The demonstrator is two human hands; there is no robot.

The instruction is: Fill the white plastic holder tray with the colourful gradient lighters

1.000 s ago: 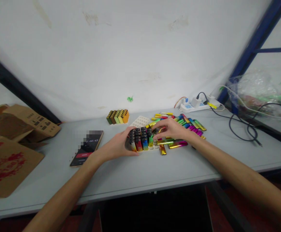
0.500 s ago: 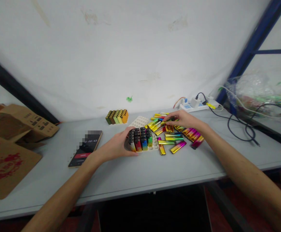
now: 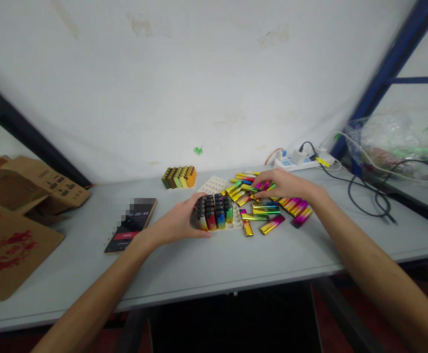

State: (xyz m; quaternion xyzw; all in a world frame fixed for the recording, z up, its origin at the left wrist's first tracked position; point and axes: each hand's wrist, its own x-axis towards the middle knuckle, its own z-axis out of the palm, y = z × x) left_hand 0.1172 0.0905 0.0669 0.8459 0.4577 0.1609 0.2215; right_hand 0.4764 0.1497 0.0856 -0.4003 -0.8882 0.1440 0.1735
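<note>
My left hand is closed round the left side of a white tray, its thumb along the near edge. Several black-topped, shiny coloured lighters stand upright in that tray, and bare cells show at its right side. To the right, loose lighters in gold, green and magenta lie in a heap. Over this heap my right hand bends down, thumb and fingers pinched on a lighter that its fingers partly hide.
Behind the tray lies a second white tray. A block of green-to-orange lighters stands near the wall. A phone and cardboard boxes are at left, a power strip and black cable at right.
My right hand has shifted slightly down within the heap, its fingertips lower among the lighters. My left hand and the tray have stayed in place.
</note>
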